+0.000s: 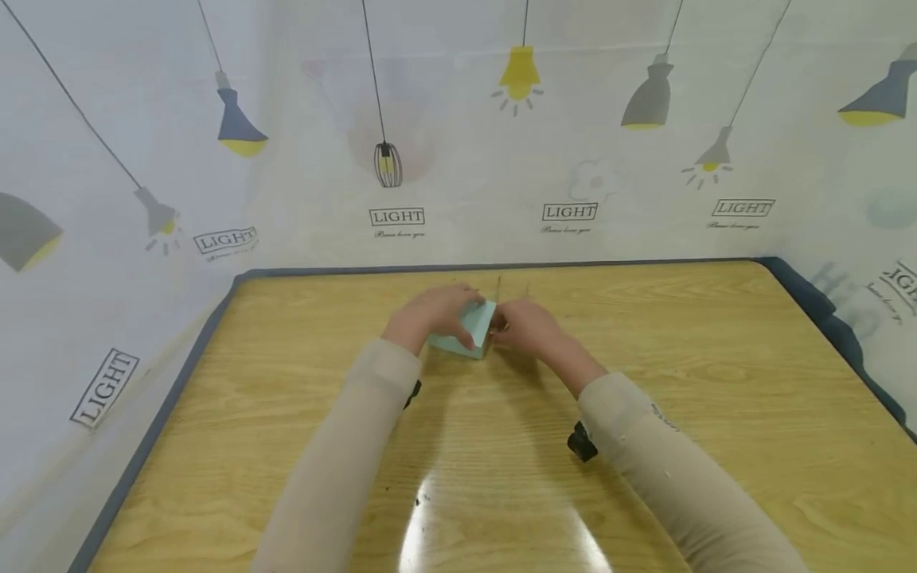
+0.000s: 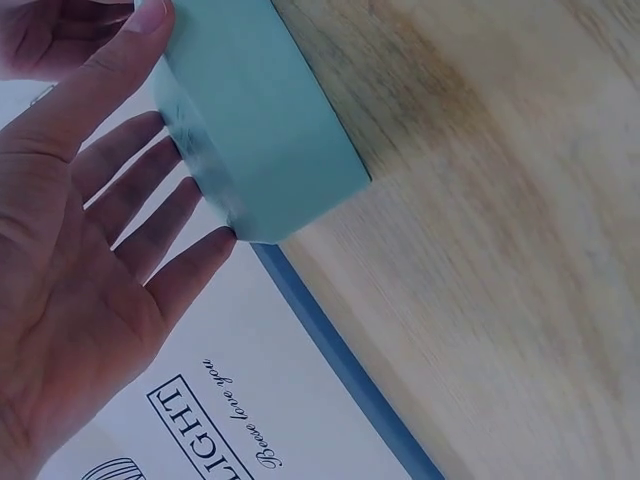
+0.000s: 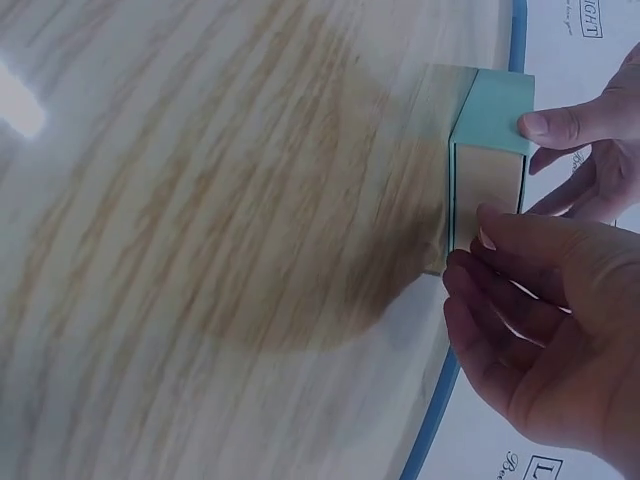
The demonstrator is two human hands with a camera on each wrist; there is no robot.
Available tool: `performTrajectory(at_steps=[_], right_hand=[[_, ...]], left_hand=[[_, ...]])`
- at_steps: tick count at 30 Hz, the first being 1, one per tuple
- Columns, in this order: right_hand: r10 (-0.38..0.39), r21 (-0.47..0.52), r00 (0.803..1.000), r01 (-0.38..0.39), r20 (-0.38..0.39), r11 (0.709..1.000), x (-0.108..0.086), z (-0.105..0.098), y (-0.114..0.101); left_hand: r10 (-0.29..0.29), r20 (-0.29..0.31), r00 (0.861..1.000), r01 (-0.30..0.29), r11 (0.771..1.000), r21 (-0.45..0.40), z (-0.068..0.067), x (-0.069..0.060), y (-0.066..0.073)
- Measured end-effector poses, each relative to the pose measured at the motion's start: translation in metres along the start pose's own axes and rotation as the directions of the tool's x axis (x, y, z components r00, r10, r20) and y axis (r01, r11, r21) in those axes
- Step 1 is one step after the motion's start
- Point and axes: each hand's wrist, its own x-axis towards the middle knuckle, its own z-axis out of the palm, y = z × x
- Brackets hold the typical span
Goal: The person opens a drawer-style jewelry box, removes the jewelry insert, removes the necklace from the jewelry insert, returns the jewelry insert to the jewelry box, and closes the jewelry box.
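Observation:
A mint-green box (image 1: 473, 322) stands tilted near the table's far edge. Its plain side fills the top of the left wrist view, while the right wrist view shows a tan inner drawer (image 3: 490, 180) framed by the green sleeve. My left hand (image 1: 440, 314) holds the box from the left, thumb on one face and the fingertips along another. At the drawer's end, my right hand (image 3: 550, 330) has its fingers curled, with thumb and forefinger pinching at the tan face. Whatever small part lies between those fingertips is hidden.
The wood-grain table (image 1: 322, 477) has a dark blue edge (image 1: 344, 271). Behind it hangs a pale cloth (image 1: 458, 103) printed with lamps. Small dark specks (image 1: 421, 500) lie on the near part of the table.

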Motion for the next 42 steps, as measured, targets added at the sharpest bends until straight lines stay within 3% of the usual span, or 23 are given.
performTrajectory(at_steps=[7, 21, 42], right_hand=[[0.07, 0.058, 0.997, -0.068, -0.041, 0.996, 0.003, 0.004, -0.002], [0.161, -0.013, 0.985, -0.162, -0.068, 0.987, 0.01, 0.013, -0.007], [0.127, -0.173, 0.988, -0.141, -0.09, 0.975, 0.005, 0.015, -0.015]], left_hand=[[-0.007, 0.01, 1.0, 0.007, 0.999, 0.045, -0.002, 0.002, 0.0], [-0.014, 0.011, 1.0, 0.013, 0.999, 0.041, 0.0, 0.003, -0.001], [0.003, 0.01, 1.0, -0.003, 0.999, 0.038, 0.0, 0.003, 0.0]])
